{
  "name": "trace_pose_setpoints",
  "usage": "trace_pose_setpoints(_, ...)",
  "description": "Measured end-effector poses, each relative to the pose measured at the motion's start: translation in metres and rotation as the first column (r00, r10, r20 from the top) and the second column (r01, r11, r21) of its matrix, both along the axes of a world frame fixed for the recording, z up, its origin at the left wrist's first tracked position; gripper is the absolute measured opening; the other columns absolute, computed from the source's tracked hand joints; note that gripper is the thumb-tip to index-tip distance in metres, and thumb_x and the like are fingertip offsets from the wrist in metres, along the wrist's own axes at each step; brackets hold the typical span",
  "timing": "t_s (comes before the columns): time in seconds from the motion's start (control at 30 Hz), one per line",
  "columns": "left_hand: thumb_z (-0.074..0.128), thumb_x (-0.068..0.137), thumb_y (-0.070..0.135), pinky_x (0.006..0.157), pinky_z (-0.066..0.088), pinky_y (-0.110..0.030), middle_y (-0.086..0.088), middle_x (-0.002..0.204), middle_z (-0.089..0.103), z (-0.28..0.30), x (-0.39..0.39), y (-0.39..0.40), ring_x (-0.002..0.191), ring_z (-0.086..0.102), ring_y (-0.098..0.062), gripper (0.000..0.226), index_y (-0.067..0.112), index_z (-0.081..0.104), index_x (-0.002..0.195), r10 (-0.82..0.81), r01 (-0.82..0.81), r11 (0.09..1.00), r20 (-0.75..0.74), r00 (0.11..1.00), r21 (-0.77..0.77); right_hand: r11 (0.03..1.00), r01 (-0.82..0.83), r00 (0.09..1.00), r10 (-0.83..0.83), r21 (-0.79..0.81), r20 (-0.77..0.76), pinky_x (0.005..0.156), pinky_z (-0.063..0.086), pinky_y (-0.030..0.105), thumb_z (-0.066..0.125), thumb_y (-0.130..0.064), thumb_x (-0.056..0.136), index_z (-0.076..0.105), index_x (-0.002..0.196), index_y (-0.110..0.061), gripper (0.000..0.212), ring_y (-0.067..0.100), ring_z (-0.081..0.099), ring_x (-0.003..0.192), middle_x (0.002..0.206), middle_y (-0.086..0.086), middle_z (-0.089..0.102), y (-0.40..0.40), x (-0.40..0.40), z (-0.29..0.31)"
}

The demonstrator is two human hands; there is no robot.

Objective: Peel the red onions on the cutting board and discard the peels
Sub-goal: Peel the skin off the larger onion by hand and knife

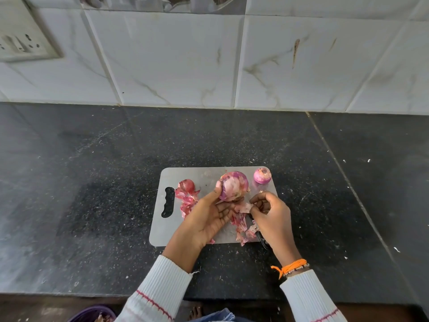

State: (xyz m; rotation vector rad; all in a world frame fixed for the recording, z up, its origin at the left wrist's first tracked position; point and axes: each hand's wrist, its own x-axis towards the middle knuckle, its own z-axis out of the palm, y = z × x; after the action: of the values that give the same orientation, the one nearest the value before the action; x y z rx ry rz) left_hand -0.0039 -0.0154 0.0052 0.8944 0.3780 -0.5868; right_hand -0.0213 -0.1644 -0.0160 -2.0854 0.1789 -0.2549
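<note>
We hold the large, half-peeled red onion (232,186) in our left hand (210,218), fingers curled beneath it and thumb on its left side, raised just above the flat steel cutting board (162,231). Our right hand (271,214) sits just right of and below the onion, its grip narrow, pinching a pale pink strip of skin (243,207) that seems attached at the onion's lower edge. The strip runs down and right, so the pull likely goes toward us. A small peeled red onion (262,175) waits at the board's far right corner; loose peels (188,196) lie left.
</note>
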Motion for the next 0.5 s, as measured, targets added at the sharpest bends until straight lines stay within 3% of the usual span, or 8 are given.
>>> trace_pose_setpoints(0.13,0.029,0.094,0.051,0.076,0.042,-0.027,-0.012,0.093,0.071,0.0,0.001,0.003,0.078,0.057,-0.015,0.059,0.005,0.061,0.112,-0.034,0.034,0.999,0.006,0.999,-0.019,0.999,-0.027,0.999,0.028,0.04,-0.017,0.075,0.052,0.019,0.062,-0.004,0.083,0.065,0.091,-0.019,0.018,0.004,0.062,0.086,0.09,-0.007,0.066,-0.001,0.002,-0.001)
trace_pose_setpoints(0.23,0.027,0.093,0.054,0.077,0.043,-0.028,-0.014,0.099,0.069,-0.003,0.001,0.004,0.084,0.06,-0.017,0.063,0.005,0.06,0.116,-0.066,0.066,0.998,0.002,0.998,0.0,0.995,-0.028,0.999,0.024,0.096,0.042,0.087,0.051,0.027,0.058,-0.013,0.088,0.063,0.104,-0.023,0.019,0.005,0.06,0.1,0.102,-0.009,0.065,0.001,0.002,0.003)
trace_pose_setpoints(0.37,0.029,0.093,0.053,0.076,0.045,-0.028,-0.011,0.088,0.071,-0.005,0.002,0.002,0.078,0.065,-0.016,0.061,0.004,0.063,0.107,-0.102,0.102,0.995,0.01,0.995,0.001,0.953,-0.146,0.989,0.13,0.265,0.077,0.087,0.048,0.016,0.063,-0.024,0.087,0.055,0.121,-0.026,0.035,-0.001,0.057,0.109,0.117,-0.014,0.06,0.004,0.001,0.013)
trace_pose_setpoints(0.5,0.039,0.085,0.039,0.078,0.047,-0.027,-0.014,0.093,0.062,-0.007,0.002,0.001,0.08,0.058,-0.018,0.051,0.001,0.06,0.111,-0.078,0.078,0.997,0.002,0.997,-0.022,0.937,-0.233,0.972,0.216,0.262,0.094,0.085,0.047,0.011,0.07,-0.01,0.08,0.049,0.119,-0.036,0.051,-0.003,0.055,0.111,0.121,-0.016,0.055,0.006,0.001,0.011)
